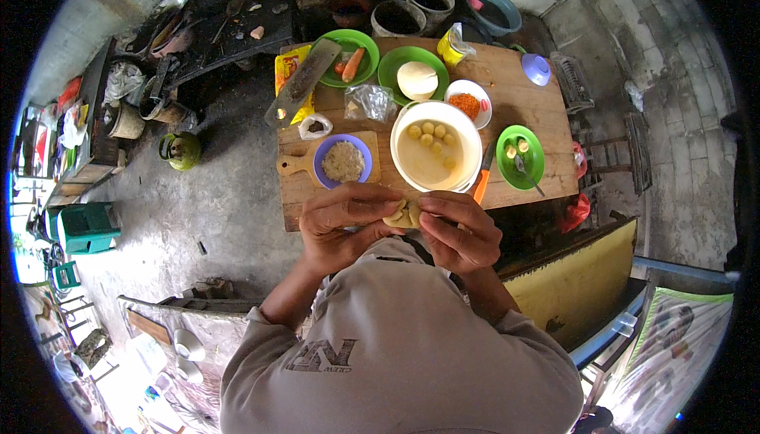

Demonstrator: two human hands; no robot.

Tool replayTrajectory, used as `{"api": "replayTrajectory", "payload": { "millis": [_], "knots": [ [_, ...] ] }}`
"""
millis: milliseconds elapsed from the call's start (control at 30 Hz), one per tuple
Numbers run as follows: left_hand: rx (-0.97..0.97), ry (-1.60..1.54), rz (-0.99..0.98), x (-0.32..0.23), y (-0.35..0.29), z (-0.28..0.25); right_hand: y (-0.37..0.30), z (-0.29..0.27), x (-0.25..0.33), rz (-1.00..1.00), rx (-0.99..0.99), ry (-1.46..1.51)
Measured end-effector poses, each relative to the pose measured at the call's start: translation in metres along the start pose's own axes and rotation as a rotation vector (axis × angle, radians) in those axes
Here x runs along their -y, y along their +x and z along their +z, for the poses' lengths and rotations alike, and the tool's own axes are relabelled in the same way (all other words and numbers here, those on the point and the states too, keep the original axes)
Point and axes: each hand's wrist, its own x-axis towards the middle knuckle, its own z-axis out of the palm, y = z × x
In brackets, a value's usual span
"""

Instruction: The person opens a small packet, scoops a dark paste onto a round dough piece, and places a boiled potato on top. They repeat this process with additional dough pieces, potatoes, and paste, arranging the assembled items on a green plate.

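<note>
Both hands are busy on one dough pc (404, 216), pale yellow, folded or split-looking, up in front of the wearer's chest at the near edge of the table (526, 102). L hand (342, 220) grips its left end btwn thumb & fingers; R hand (461, 232) pinches the right end same way, so the pc sits btwn the two sets of fingertips. Just beyond the hands: white bucket (399, 157) w/ cloudy liquid & several yellowish balls (427, 128) in it. Left of that, purple bowl (319, 166) of pale shredded stuff (344, 162), on a wooden board (296, 165), handle pointing L. Orange-handled knife (481, 187) lies just R of the bucket, btwn it & a green dish (536, 145) w/ a couple of yellowish pcs & a spoon (520, 165), spoon handle over the rim. Behind the bucket, R side: white bowl (484, 113) w/ orange-red stuff (465, 105). Farther back, green plate (386, 70) w/ a big pale round lump (417, 80); L of it another green plate (364, 39) w/ a carrot (354, 64). Wide dark blade (309, 76) lies at back L, partly over a yellow packet (290, 64). Clear plastic bag (370, 102) is crumpled nr the bucket. Purple lid or bowl (536, 68), can't tell which, at far R corner.
</note>
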Motion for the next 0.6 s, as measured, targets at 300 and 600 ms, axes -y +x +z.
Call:
{"api": "replayTrajectory", "payload": {
  "millis": [300, 600],
  "knots": [
    [0.185, 0.104, -0.072, -0.012, 0.007, -0.012, 0.008, -0.014, 0.005, 0.019, 0.207, 0.001],
    [-0.113, -0.578, -0.549, 0.004, -0.005, 0.034, -0.003, -0.005, 0.0, 0.046, 0.108, -0.32]
  ]
}}
